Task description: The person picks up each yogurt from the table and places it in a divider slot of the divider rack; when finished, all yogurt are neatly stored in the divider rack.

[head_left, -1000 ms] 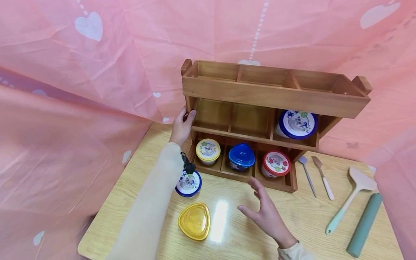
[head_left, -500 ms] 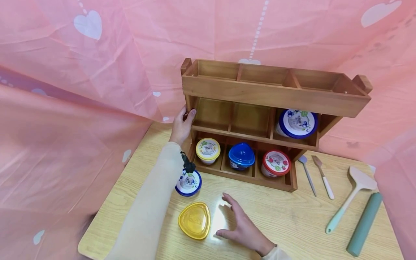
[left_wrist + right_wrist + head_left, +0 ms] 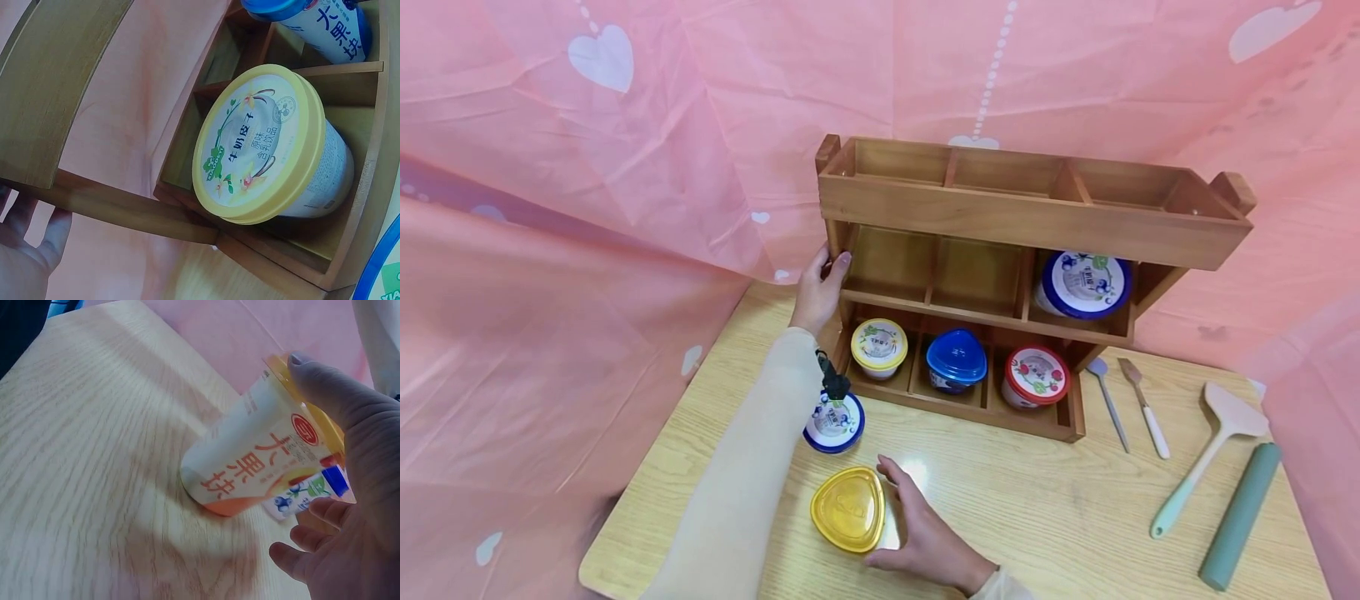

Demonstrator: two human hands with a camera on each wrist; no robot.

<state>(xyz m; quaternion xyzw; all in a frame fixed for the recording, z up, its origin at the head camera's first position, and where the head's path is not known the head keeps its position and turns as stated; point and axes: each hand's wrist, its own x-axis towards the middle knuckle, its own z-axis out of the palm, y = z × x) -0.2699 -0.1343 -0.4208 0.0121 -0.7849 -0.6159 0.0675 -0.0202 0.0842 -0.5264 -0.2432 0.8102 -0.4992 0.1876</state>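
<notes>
A three-tier wooden rack [image 3: 1022,218] stands at the back of the table. My left hand [image 3: 831,268] grips its left post, with the thumb on the front; the left wrist view shows that hand [image 3: 25,250] by a shelf board. On the table in front stands a triangular cup with a yellow lid [image 3: 846,508]. My right hand [image 3: 895,512] lies against its right side. In the right wrist view one fingertip [image 3: 312,381] touches the lid's rim of this white cup [image 3: 250,462], and the other fingers stay apart from it. A blue-rimmed tub [image 3: 837,423] stands beside my left forearm.
The rack's bottom shelf holds a yellow-lidded tub [image 3: 880,346] [image 3: 269,144], a blue triangular cup [image 3: 957,358] and a red-lidded tub [image 3: 1036,375]. A blue-rimmed tub [image 3: 1086,285] sits middle right. A spoon [image 3: 1108,400], knife [image 3: 1144,408], spatula [image 3: 1206,458] and green roller [image 3: 1240,517] lie right. Pink cloth [image 3: 587,208] surrounds the table.
My right hand has moved left and toward me, from in front of the rack to the yellow-lidded cup, and now touches it. The left hand has stayed on the rack's post.
</notes>
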